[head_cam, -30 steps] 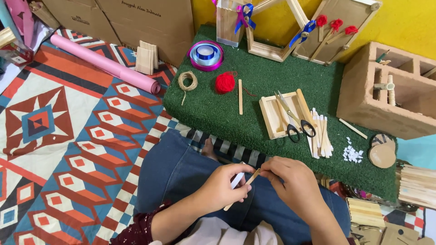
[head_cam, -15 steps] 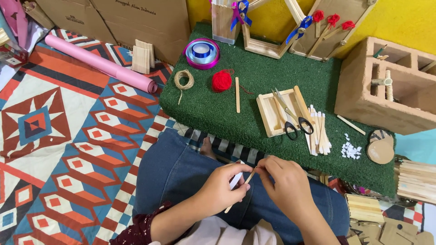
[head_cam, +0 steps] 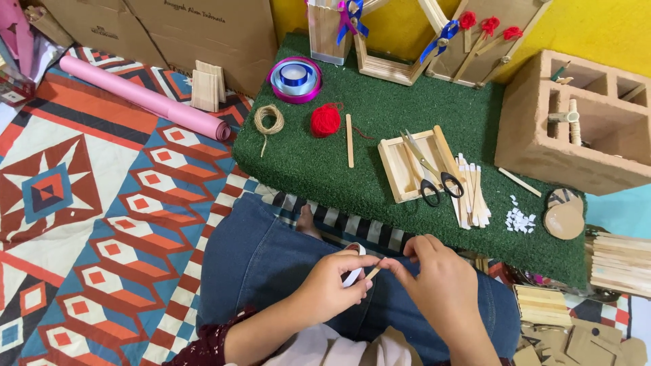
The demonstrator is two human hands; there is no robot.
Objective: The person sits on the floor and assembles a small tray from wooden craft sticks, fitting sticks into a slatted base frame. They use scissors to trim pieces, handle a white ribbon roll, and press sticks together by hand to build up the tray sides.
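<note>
Over my lap, my left hand grips a small white roll of tape together with one end of a thin wooden stick. My right hand pinches the same stick from the right, fingertips meeting the left hand's. Both hands hover above my blue denim knees. The rest of the stick is hidden by the fingers.
A green turf mat ahead carries black-handled scissors on a small wooden tray, loose sticks, red yarn, twine, a ribbon spool. A pink paper roll lies left, a hollow brick right.
The hands have stayed together on the stick and tape, with only small finger shifts. The head view has tilted slightly, sliding the scene a little.
</note>
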